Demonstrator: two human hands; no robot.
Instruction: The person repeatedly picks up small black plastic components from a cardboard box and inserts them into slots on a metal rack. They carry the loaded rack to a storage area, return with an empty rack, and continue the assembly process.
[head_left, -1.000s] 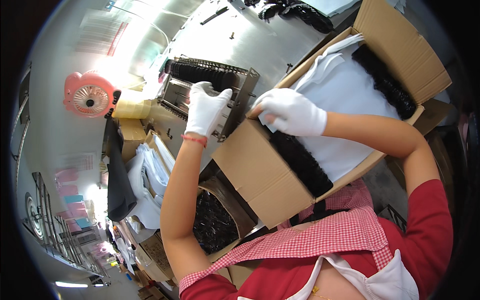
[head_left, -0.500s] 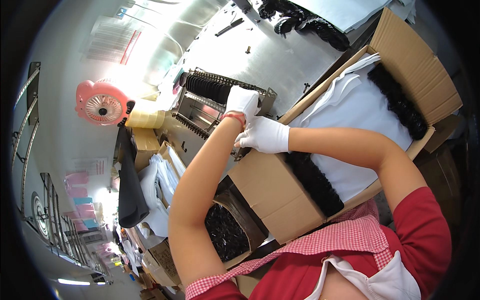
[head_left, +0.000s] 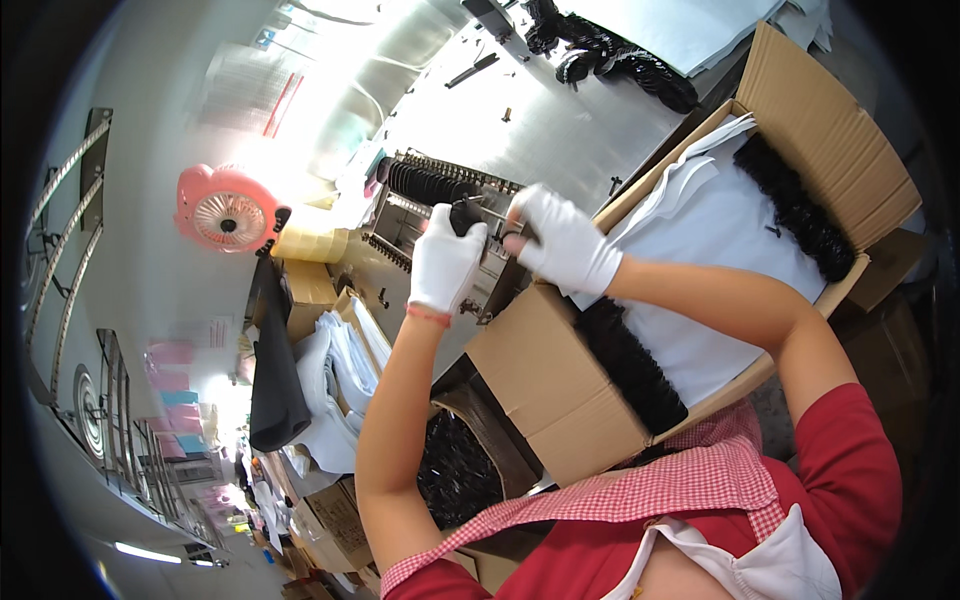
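White gloves with bare fingertips cover both hands. My left hand (head_left: 445, 262) is closed on a dark, flat, rounded piece (head_left: 465, 215) at the near end of the metal rack. My right hand (head_left: 568, 240) is beside it, thumb and forefinger apart. A small dark shape shows near its thumb tip, too blurred to make out. The metal rack (head_left: 440, 163) has toothed rails and holds a row of thin black pieces (head_left: 420, 183), standing close together. My left hand and the held piece hide part of its near end.
To the right stands an open cardboard box (head_left: 560, 385) with white sheets (head_left: 690, 290) and rows of black pieces (head_left: 630, 365). A box of shiny black bits (head_left: 455, 470) sits below. A pink fan (head_left: 228, 215) stands left; black bundles (head_left: 630, 60) lie on the metal table (head_left: 560, 125).
My hands were together at the rack. The left has drawn back toward me and now grips the dark piece; the right has lifted and turned, spreading thumb and forefinger. The view shifted slightly.
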